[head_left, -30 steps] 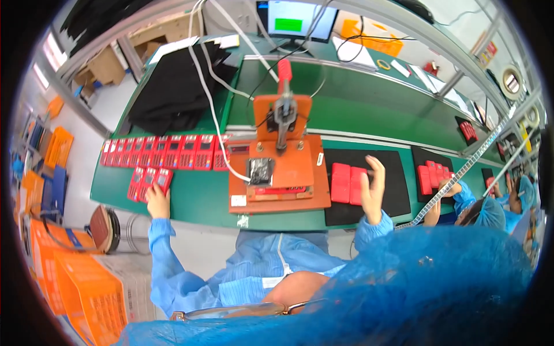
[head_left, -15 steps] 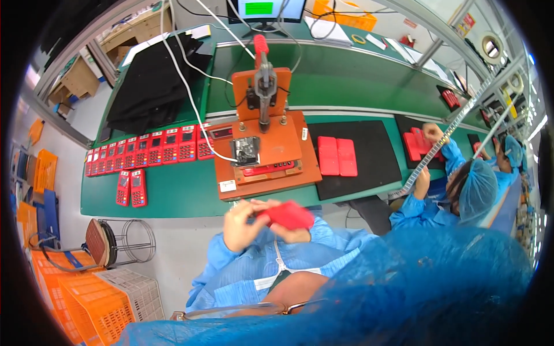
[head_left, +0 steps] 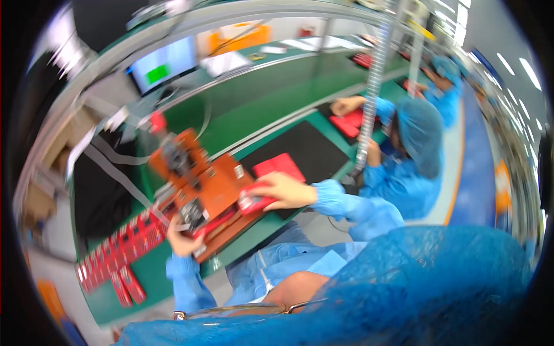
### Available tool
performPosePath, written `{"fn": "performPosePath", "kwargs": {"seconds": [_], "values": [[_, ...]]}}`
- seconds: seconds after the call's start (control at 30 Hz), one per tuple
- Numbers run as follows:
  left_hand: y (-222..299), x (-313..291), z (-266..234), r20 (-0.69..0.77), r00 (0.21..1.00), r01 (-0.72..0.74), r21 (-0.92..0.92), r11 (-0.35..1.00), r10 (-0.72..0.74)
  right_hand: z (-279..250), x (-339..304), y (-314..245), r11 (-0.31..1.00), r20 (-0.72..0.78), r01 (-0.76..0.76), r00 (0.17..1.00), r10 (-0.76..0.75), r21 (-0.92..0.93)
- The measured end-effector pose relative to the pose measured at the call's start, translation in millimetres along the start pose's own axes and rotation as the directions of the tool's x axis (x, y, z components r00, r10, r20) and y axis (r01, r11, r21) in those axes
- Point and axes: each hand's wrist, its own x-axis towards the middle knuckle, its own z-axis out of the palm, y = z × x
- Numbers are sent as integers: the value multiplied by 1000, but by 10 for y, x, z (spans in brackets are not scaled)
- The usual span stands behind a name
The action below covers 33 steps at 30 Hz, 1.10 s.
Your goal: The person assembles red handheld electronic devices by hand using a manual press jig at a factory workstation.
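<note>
**Two hands at the orange press**

Both hands work at the orange press fixture [head_left: 199,184] on the green table [head_left: 271,104]. The right hand [head_left: 283,190] closes its grip on a small red part [head_left: 254,202] at the fixture's right edge, close enough to feed it in sideways. The left hand [head_left: 182,242] steadies the near corner from below (whether its fingers pinch anything I cannot tell). Spare red parts [head_left: 280,166] wait on the black mat [head_left: 306,147], within reach. Half a second ago both hands held a red piece up near the chest; now they are down at the fixture, and the view has swung right, towards a co-worker [head_left: 418,138].
</note>
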Motion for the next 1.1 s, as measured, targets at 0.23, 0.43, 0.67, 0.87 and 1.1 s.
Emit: {"fn": "performPosePath", "kwargs": {"seconds": [0.23,0.43,0.67,0.87,1.1], "values": [[-16,606,672,276,840,440,-850,288,-467,960,823,-94,950,-91,312,946,-312,-17],[219,996,1011,470,853,507,-848,154,-226,995,1002,-167,904,-218,405,903,-372,135],[404,956,879,499,866,499,-866,31,-8,433,587,99,940,-27,336,941,-338,-57],[825,148,256,154,988,155,-987,54,-19,-773,1589,202,862,-538,356,834,-119,361],[1549,-308,188,-178,977,-126,-924,362,-115,-949,2249,-658,544,-537,475,842,-52,692]]}}
